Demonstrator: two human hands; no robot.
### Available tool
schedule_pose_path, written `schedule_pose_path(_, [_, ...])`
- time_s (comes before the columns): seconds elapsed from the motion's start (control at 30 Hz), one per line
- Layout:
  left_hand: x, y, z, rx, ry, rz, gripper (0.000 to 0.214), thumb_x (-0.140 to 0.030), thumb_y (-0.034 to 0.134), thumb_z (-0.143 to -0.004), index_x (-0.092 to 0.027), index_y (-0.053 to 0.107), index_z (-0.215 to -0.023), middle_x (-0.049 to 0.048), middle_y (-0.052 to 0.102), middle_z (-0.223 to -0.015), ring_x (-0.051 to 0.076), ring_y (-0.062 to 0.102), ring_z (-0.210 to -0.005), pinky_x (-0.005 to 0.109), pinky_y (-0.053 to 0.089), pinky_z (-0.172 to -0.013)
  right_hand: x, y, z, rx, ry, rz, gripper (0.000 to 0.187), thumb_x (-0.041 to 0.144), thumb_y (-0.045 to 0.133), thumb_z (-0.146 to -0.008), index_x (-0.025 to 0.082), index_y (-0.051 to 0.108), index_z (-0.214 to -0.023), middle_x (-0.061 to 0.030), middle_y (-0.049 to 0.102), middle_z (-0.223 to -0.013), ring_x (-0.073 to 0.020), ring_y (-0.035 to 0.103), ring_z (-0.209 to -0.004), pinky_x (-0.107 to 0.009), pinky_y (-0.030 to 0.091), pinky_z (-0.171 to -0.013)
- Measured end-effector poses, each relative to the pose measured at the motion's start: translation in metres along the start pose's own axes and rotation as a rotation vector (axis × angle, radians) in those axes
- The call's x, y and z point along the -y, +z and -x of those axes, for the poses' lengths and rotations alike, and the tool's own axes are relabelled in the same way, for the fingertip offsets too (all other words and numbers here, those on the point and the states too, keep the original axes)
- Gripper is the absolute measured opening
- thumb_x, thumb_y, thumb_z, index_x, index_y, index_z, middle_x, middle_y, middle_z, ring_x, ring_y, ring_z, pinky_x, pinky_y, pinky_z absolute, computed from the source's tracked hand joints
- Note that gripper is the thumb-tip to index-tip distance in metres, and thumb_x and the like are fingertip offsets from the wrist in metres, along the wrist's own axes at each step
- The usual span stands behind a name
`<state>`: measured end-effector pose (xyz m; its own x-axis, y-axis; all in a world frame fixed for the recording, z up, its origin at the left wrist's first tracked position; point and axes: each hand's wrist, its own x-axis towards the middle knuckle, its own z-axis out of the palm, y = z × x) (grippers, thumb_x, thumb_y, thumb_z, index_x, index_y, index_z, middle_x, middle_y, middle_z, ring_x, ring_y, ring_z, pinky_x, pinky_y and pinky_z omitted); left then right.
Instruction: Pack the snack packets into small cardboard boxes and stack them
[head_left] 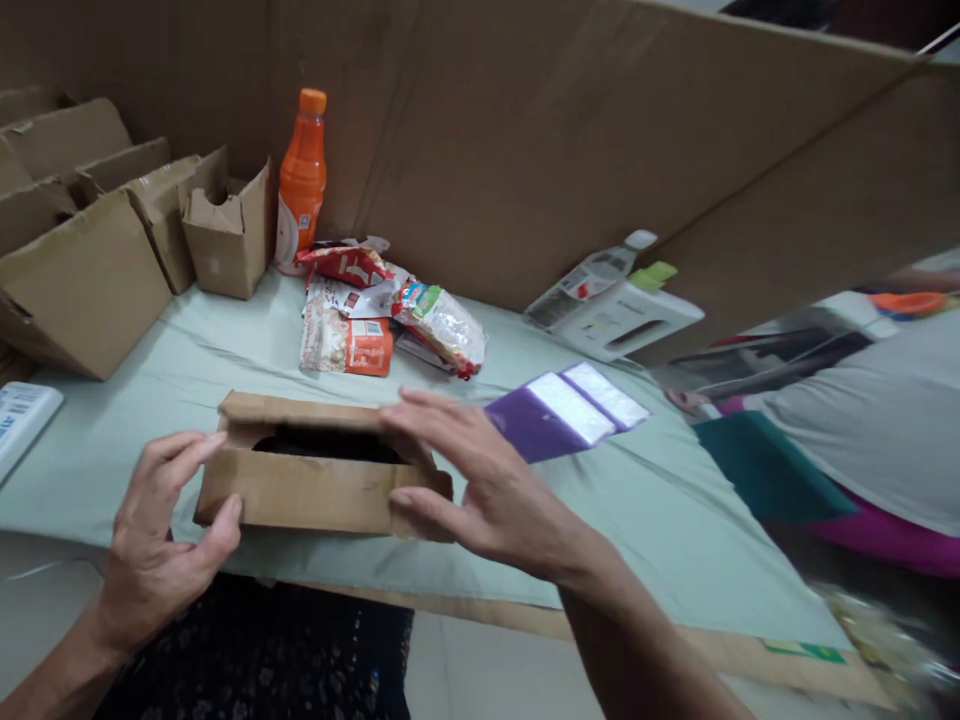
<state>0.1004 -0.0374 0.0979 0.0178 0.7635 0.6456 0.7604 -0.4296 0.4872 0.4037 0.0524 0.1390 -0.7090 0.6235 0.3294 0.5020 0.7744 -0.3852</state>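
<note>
A small brown cardboard box (300,490) lies near the front edge of a table covered in pale green cloth (660,500); its top flaps stand partly open over a dark inside. My left hand (161,535) grips the box's left end, thumb on the front face and fingers curled over the corner. My right hand (480,475) rests on the box's right end, fingers stretched across the top flap and thumb against the front.
Several folded cardboard boxes (112,230) stand at the back left. An orange drink bottle (301,180) and snack packets (375,310) sit behind the box. A purple packet (562,410), a white bottle (592,280) and a white container (630,320) lie to the right. Cardboard walls (525,150) enclose the back.
</note>
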Motion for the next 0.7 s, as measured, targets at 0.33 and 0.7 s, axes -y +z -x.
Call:
schedule_pose_path(0.33, [0.020,0.006,-0.003,0.190,0.091,0.098,0.044,-0.012,0.052,-0.096,-0.027,0.061,-0.136,0.0082,0.057,-0.145,0.035,0.046,-0.143,0.059,0.045,-0.115,-0.016,0.036,0.023,-0.074,0.104,-0.104,0.041,0.043,0.058,-0.100,0.031,0.064,-0.139,-0.0078,0.056,-0.154,-0.0289,0.042,-0.150,-0.057,0.042,-0.117])
schedule_pose_path(0.7, [0.025,0.007,-0.005,0.183,0.063,0.081,0.050,-0.018,0.052,-0.098,-0.044,0.057,-0.141,-0.0003,0.055,-0.149,0.034,0.045,-0.145,0.066,0.040,-0.120,-0.102,-0.026,0.082,-0.596,0.586,0.235,0.081,0.072,0.073,-0.077,0.026,0.057,-0.142,-0.0167,0.045,-0.160,-0.0440,0.038,-0.149,-0.071,0.028,-0.118])
